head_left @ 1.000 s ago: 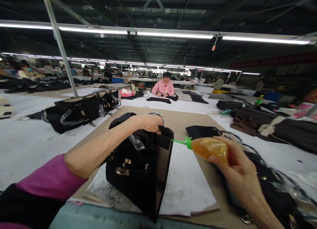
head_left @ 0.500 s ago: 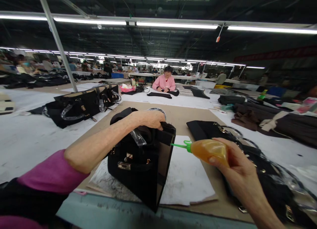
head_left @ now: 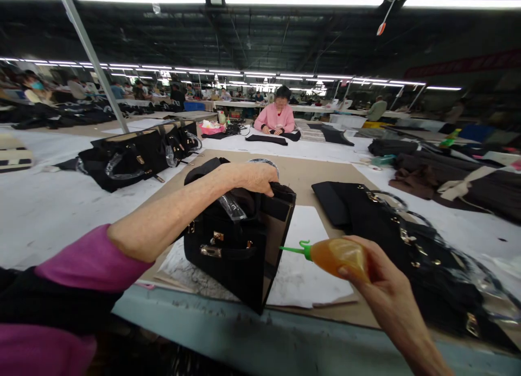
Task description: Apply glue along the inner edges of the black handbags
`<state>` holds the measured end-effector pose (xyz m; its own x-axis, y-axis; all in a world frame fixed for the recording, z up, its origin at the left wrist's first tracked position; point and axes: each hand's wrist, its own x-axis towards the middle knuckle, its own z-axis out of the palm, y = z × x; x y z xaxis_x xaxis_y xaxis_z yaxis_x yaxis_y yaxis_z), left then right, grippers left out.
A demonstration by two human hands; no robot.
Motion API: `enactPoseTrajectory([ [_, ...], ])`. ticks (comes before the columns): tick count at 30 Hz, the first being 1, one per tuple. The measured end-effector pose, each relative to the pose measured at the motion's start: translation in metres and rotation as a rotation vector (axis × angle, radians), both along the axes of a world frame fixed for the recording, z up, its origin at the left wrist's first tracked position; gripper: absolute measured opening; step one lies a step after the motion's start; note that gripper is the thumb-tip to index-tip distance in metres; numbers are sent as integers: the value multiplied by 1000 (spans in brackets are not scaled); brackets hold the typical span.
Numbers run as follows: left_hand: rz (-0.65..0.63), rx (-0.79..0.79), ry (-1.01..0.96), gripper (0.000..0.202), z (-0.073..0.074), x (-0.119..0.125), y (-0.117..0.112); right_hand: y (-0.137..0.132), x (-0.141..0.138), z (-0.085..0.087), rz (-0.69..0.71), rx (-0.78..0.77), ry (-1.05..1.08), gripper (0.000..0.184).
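Observation:
A black handbag [head_left: 228,256] with gold hardware stands upright near the table's front edge, its open side facing right. My left hand [head_left: 256,178] grips the top of the bag at its right corner; the fingertips are partly hidden behind the edge. In my right hand [head_left: 374,273] is a soft glue bottle [head_left: 336,255] of amber liquid, lying sideways with its thin green nozzle aimed left. The nozzle's tip is at the open side's edge; whether it touches I cannot tell. Under the bag lies a white sheet [head_left: 305,278].
More black handbags lie to the right [head_left: 378,224] and stand in a row at the left [head_left: 134,159]. A person in pink [head_left: 277,118] works across the table. Brown fabric [head_left: 459,175] is heaped at the far right. A metal post [head_left: 93,58] rises at the left.
My view has tilted down, so the scene sits higher. The nozzle tip has moved lower along the bag's open side. My left hand keeps its hold on the bag.

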<state>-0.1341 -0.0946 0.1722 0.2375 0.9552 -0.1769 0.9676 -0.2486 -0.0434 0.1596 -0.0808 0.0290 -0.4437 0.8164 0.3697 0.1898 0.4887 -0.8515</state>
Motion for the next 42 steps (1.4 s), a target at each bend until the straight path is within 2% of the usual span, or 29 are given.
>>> enactPoseTrajectory([
  [11, -19, 19, -19, 16, -6, -1, 1, -13, 4, -37, 12, -123, -51, 43],
  [16, -24, 19, -44, 14, -6, 1, -2, -17, 8, -49, 8, -178, -78, 46],
  [26, -5, 14, -3, 14, 0, 11, -13, -27, 9, -62, 62, -272, -60, 44],
  [36, 33, 56, 42, 18, 0, 7, -24, -44, 7, -69, 69, -335, -39, 42],
  [42, 51, 130, 117, 20, 7, -5, -40, -42, 5, -74, 127, -498, 95, 41],
])
